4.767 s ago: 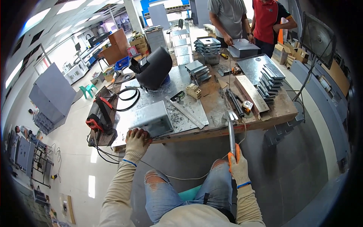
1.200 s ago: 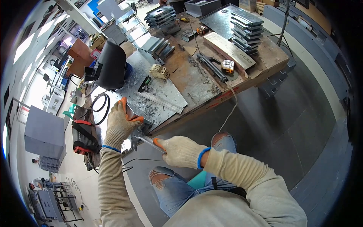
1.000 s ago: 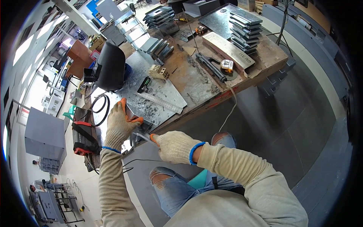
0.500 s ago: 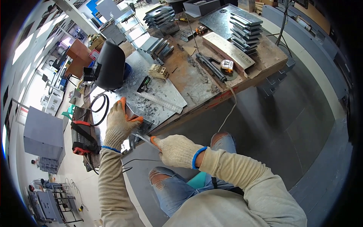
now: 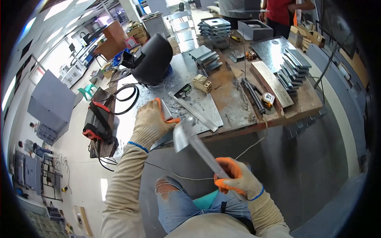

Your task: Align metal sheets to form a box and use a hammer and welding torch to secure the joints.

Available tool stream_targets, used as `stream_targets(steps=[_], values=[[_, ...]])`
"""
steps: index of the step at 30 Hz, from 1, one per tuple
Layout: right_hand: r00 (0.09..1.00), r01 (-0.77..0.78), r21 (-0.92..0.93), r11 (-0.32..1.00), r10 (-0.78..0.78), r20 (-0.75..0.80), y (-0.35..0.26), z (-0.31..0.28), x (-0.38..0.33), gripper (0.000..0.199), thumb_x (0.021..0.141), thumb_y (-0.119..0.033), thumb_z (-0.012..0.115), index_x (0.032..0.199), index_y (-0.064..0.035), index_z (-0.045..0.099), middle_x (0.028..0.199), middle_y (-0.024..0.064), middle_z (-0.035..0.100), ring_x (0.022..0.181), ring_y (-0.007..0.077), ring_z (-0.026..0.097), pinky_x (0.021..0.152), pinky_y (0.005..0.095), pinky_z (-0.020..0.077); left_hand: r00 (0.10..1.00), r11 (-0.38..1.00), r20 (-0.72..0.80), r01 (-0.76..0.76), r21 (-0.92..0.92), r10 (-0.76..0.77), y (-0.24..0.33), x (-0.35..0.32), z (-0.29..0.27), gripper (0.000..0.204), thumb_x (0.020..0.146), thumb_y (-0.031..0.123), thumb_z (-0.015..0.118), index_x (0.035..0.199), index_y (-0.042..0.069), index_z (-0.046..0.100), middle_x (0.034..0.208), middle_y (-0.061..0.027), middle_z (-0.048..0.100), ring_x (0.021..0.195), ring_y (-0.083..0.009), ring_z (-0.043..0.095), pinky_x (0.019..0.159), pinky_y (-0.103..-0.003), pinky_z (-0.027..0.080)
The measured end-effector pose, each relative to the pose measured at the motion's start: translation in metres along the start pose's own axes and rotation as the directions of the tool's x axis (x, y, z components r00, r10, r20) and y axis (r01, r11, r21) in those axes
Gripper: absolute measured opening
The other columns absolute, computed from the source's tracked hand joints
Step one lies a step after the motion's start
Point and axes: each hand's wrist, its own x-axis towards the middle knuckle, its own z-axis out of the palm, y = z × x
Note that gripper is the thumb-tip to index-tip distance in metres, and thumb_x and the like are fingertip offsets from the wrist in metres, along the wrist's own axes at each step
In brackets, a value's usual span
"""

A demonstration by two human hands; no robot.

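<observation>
My left hand [image 5: 149, 123], in a cream knitted glove with orange coating, is at the near edge of the metal-topped workbench. Its thumb and fingers press around a folded sheet-metal piece [image 5: 166, 112], partly hidden by the glove. My right hand [image 5: 240, 178], gloved alike, is wrapped round the handle of a grey metal hammer [image 5: 206, 152]. The hammer slants up and left, its head raised off the bench beside my left hand. Beyond the left hand a steel ruler [image 5: 194, 112] with a square's dark head [image 5: 183, 91] lies on the sheet metal.
A black welding helmet [image 5: 152, 59] stands behind my left hand. To the left are a red-and-black welding machine [image 5: 97, 121] and a coiled black cable [image 5: 127, 94]. Rightward lie a tape measure [image 5: 268, 99], a grinder-like tool [image 5: 253, 95] and stacked metal parts [image 5: 293, 69]. People stand at the back.
My right hand has moved right and turned, lifting the hammer away from the metal piece. The left hand stays on the piece. The whole view has shifted and tilted.
</observation>
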Motion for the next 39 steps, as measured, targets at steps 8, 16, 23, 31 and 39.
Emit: stream_targets(steps=[8,16,23,31,39], values=[[0.957,-0.096,-0.169,0.981,0.044,-0.288,-0.079,0.017,0.102,0.035,0.106,-0.033,0.065,0.128,-0.006,0.061,0.074,0.0012,0.056,0.045,0.0102,0.046,0.038,0.0299,0.0375,1.0,0.999,0.007,-0.028,-0.029,0.029,0.0,-0.002,-0.005,0.099,0.08,0.071,0.083,0.136,-0.007,0.059,0.126,-0.023,0.067,0.118,-0.0373,0.066,0.104,-0.047,0.052],[0.991,-0.128,0.106,0.986,0.124,0.044,-0.061,0.004,0.159,0.043,0.11,-0.049,0.06,0.126,-0.0089,0.063,0.07,-0.0033,0.051,0.041,0.0059,0.041,0.032,0.0269,0.0347,0.993,0.994,-0.07,-0.094,-0.052,0.09,-0.006,0.003,0.01,0.094,0.081,0.075,0.08,0.128,-0.004,0.061,0.12,-0.0202,0.068,0.115,-0.0367,0.067,0.103,-0.049,0.051],[0.997,-0.069,0.133,0.989,0.065,0.03,-0.053,0.006,0.156,0.046,0.111,-0.05,0.059,0.128,-0.0074,0.064,0.07,-0.0032,0.052,0.041,0.006,0.043,0.032,0.0263,0.0383,0.996,0.996,-0.053,-0.077,-0.048,0.074,-0.003,0.004,0.006,0.092,0.079,0.064,0.088,0.13,-0.007,0.06,0.118,-0.0224,0.068,0.108,-0.037,0.068,0.096,-0.045,0.055],[0.999,-0.04,0.198,0.979,0.039,0.005,-0.04,0.005,0.131,0.046,0.112,-0.047,0.058,0.13,-0.0059,0.064,0.07,-0.0022,0.052,0.04,0.0068,0.044,0.032,0.026,0.0386,0.999,0.996,0.018,-0.041,-0.076,0.043,-0.003,0.006,0.005,0.099,0.079,0.077,0.081,0.13,-0.005,0.061,0.12,-0.021,0.069,0.116,-0.0368,0.067,0.102,-0.048,0.052],[0.994,-0.089,0.285,0.954,0.103,-0.036,-0.03,0.011,0.083,0.045,0.113,-0.045,0.057,0.133,-0.0048,0.062,0.069,-0.0002,0.05,0.038,0.0079,0.043,0.031,0.0275,0.0372,0.999,1.0,0.031,-0.011,-0.026,0.012,0.002,0.004,-0.001,0.1,0.079,0.073,0.085,0.135,-0.006,0.059,0.123,-0.0222,0.069,0.12,-0.037,0.067,0.105,-0.047,0.053]])
